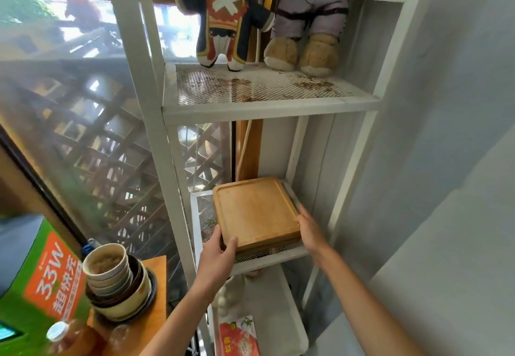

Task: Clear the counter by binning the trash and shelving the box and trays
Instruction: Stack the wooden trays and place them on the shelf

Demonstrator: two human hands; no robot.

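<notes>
A stack of square wooden trays [255, 212] rests on the middle mesh shelf [267, 258] of a white metal rack. My left hand [220, 252] grips the stack's near left corner, thumb on top. Against the near right edge of the stack lies my right hand [308, 230], fingers along its side. A red and white printed box [239, 337] lies on the shelf below.
Two plush dolls [223, 15] stand on the upper mesh shelf [264, 88]. On the wooden counter [154, 316] at left sit a stack of used bowls [117, 280], a clear bottle [60, 333] and a green charger sign [47, 280]. A grey wall [446, 160] closes the right side.
</notes>
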